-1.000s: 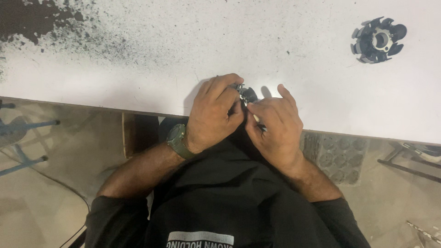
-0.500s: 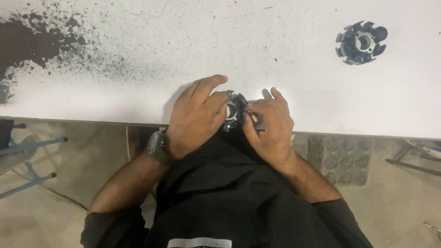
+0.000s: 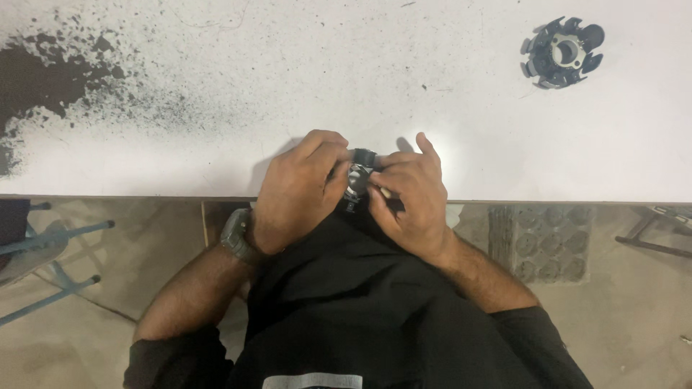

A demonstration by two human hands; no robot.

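Observation:
Both hands meet at the near edge of a white table [image 3: 447, 115]. My left hand [image 3: 295, 194], with a dark watch on the wrist, grips a small round black and silver metal part [image 3: 358, 176]. My right hand [image 3: 407, 198] closes on the same part from the right and pinches a thin light stick against it. Fingers hide most of the part. A second, similar black toothed ring part [image 3: 562, 52] lies alone at the table's far right.
Black powder stains [image 3: 43, 79] cover the table's left end. Below the table edge lie a tan floor, a light blue metal frame [image 3: 50, 266] at left, a grey moulded tray [image 3: 544, 234] at right, and a dark metal stand [image 3: 659, 230].
The view has shifted a little, so table and hands sit slightly differently in frame. My fingers have shifted around the small part, which shows more between them now.

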